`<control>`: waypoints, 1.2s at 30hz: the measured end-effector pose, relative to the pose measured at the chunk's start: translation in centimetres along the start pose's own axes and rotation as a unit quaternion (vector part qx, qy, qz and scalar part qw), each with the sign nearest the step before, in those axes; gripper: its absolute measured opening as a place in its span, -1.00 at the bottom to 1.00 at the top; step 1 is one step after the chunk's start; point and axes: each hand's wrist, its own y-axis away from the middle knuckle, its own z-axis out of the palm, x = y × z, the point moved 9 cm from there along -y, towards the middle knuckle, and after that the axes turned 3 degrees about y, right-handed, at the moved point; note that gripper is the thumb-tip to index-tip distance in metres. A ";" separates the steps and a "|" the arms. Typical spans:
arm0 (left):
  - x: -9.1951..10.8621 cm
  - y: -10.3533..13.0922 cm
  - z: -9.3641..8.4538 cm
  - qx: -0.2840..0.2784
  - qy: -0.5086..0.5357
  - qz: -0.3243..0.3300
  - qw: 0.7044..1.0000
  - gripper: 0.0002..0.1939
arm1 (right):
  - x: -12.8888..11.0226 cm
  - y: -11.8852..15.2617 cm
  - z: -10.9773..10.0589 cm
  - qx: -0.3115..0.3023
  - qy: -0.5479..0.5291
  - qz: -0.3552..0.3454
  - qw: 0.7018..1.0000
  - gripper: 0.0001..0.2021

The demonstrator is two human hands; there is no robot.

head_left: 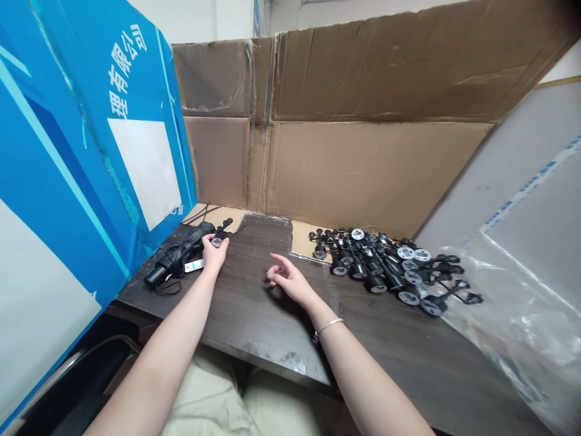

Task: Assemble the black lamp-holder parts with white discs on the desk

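Note:
My left hand (pixel 215 254) is closed around a small black part with a round grey end (pixel 217 243); its knobbed black stem points away from me. Just beside that hand lies a folded black umbrella (pixel 175 257) with a wrist loop and a white tag (pixel 194 266). My right hand (pixel 290 280), a bracelet on its wrist, hovers over the middle of the dark table (pixel 254 303). Its fingers are loosely curled and apart, with nothing visible in them. To its right sits a pile of similar black parts (pixel 376 266), many showing grey discs.
A brown cardboard wall (pixel 376 169) closes off the back. Blue printed board (pixel 104 151) stands along the left side, and clear plastic sheeting (pixel 512 321) hangs at the right edge. Part of a black chair (pixel 86 369) shows at lower left.

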 end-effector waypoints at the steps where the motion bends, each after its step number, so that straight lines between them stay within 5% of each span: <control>1: 0.1 -0.3 -0.1 -0.008 -0.023 0.007 1.000 -0.61 | 0.0 0.0 0.0 0.000 0.002 -0.001 1.000 -0.46; 8: 0.2 -3.1 -1.0 -0.043 -0.096 0.063 0.993 -0.63 | 0.1 -0.1 0.0 -0.004 0.006 -0.002 1.000 -0.50; 13: 0.2 -4.9 -2.2 -0.010 -0.121 0.089 0.989 -0.58 | -0.1 0.0 0.1 -0.007 0.012 -0.002 1.000 -0.52; 18: 0.7 -5.5 -1.5 -0.061 -0.196 0.159 0.966 -0.57 | -0.1 0.0 0.3 -0.010 0.015 0.009 1.000 -0.52; 25: -0.9 -6.4 -0.9 -0.096 -0.260 0.135 0.951 -0.61 | -0.4 0.2 0.0 0.001 0.038 0.001 0.999 -0.57; 30: -1.4 -7.2 -0.1 -0.144 -0.264 0.137 0.944 -0.38 | -0.7 0.2 -0.3 0.003 0.077 0.004 0.997 -0.64; 33: -0.1 -6.7 0.0 -0.141 -0.263 0.183 0.937 -0.38 | -1.0 0.0 -1.6 0.005 0.135 0.023 0.991 -0.74; 36: 2.6 -5.0 -0.1 -0.105 -0.240 0.281 0.923 -0.60 | -2.1 0.2 -5.6 0.073 0.230 0.028 0.970 -0.80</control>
